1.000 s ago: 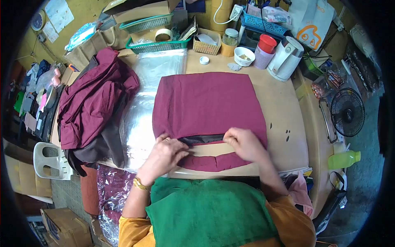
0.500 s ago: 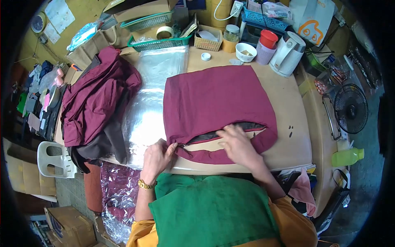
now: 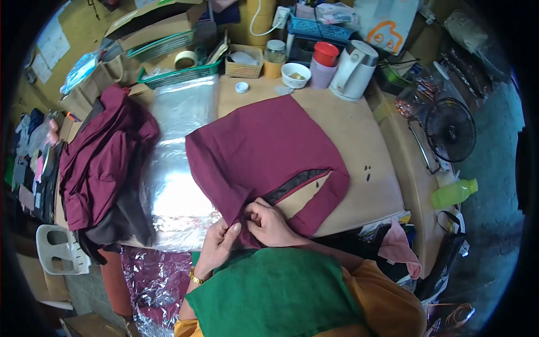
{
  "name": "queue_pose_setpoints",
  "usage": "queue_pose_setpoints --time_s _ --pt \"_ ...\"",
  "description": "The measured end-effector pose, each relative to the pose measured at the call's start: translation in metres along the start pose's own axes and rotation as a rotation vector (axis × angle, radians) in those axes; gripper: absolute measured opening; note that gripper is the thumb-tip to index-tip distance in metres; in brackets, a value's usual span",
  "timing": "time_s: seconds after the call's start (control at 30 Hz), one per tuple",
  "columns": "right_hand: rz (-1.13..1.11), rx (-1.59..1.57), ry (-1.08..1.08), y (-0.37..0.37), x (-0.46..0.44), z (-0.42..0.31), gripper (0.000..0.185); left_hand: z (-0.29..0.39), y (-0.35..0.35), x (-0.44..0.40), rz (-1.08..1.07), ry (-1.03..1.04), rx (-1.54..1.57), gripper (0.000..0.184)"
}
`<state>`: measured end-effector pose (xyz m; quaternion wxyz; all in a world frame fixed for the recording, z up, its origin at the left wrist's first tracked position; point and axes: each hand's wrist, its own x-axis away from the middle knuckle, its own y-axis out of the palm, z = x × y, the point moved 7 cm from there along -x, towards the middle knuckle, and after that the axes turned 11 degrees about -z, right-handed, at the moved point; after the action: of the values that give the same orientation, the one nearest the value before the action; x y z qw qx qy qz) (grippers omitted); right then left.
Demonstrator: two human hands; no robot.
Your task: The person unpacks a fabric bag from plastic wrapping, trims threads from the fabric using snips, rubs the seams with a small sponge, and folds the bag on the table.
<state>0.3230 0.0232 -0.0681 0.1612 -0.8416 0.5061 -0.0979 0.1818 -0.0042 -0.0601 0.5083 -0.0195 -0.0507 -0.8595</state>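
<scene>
A folded maroon garment point(image 3: 269, 135) lies slantwise on the table in front of me. Dark lining point(image 3: 297, 184) shows along the slit at its near side, and a looped strip of the same cloth curves round below. At the garment's near left corner, my left hand point(image 3: 220, 242) pinches the cloth between thumb and fingers. Just right of it, my right hand point(image 3: 272, 226) is closed on the same corner, its fingers curled and partly hidden in the fabric. Farther left, a crumpled pile of maroon and dark grey clothing point(image 3: 104, 163) hangs over the table's near edge.
Clear plastic sheets point(image 3: 178, 185) lie between the pile and the garment. Along the back stand a green basket point(image 3: 179, 76), a white bowl point(image 3: 296, 75) and a white kettle point(image 3: 353, 73). A black fan point(image 3: 451, 129) and a green bottle point(image 3: 452, 194) are at right.
My right hand has moved left from the slit to the near left corner, beside my left hand. The garment has turned, its corner drawn toward me. The view has shifted too.
</scene>
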Motion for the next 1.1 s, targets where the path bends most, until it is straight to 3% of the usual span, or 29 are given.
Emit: queue_pose_setpoints --time_s 0.23,0.3,0.37,0.43,0.5,0.57,0.6,0.63,0.73,0.83,0.9,0.93,1.0,1.03,1.1 --pt "0.080 0.106 -0.244 -0.005 0.007 -0.010 0.009 -0.002 0.003 0.004 -0.041 0.048 0.074 0.025" --pt "0.013 -0.576 -0.091 0.011 0.000 0.023 0.009 -0.002 0.005 0.005 -0.033 0.019 0.104 0.025" --pt "-0.011 -0.489 -0.079 0.009 0.001 0.031 0.010 -0.005 0.007 0.004 -0.024 -0.013 0.130 0.024" --pt "-0.040 -0.407 -0.069 0.008 0.003 0.031 0.011 -0.004 0.008 0.002 -0.025 0.071 0.053 0.021" --pt "0.079 -0.446 -0.138 0.003 0.008 0.025 0.008 0.002 0.003 0.002 0.016 0.055 0.023 0.027" --pt "0.138 -0.529 -0.221 0.000 0.008 0.007 0.007 0.011 -0.013 0.005 0.162 -0.160 -0.340 0.040" --pt "0.132 -0.498 -0.130 -0.002 0.010 0.002 0.007 0.003 -0.021 0.003 0.183 -0.204 -0.423 0.055" --pt "0.127 -0.466 -0.039 -0.002 0.011 0.003 0.008 -0.001 -0.024 0.004 0.193 -0.208 -0.423 0.055" --pt "0.092 -0.269 -0.193 0.004 0.008 0.002 0.010 0.001 -0.016 0.000 0.053 -0.170 -0.501 0.062" --pt "0.067 -0.104 -0.289 0.001 0.011 -0.011 0.015 0.020 -0.001 -0.005 0.097 -0.046 -0.440 0.054" --pt "-0.014 -0.187 -0.068 0.006 0.008 0.003 0.012 0.012 -0.007 -0.003 0.145 -0.045 -0.361 0.051" --pt "-0.013 -0.185 -0.068 0.001 0.007 0.000 0.012 0.009 -0.012 -0.001 0.195 -0.043 -0.281 0.048" --pt "-0.115 0.280 -0.272 -0.005 0.004 -0.029 0.016 0.010 -0.029 0.005 0.273 -0.033 -0.326 0.049" --pt "-0.239 0.383 -0.049 -0.011 0.004 -0.022 0.028 0.014 -0.042 0.010 0.350 -0.024 -0.375 0.050" --pt "-0.081 0.739 -0.062 -0.028 0.007 -0.001 0.045 0.036 -0.075 0.027 0.607 -0.193 -0.622 0.048"
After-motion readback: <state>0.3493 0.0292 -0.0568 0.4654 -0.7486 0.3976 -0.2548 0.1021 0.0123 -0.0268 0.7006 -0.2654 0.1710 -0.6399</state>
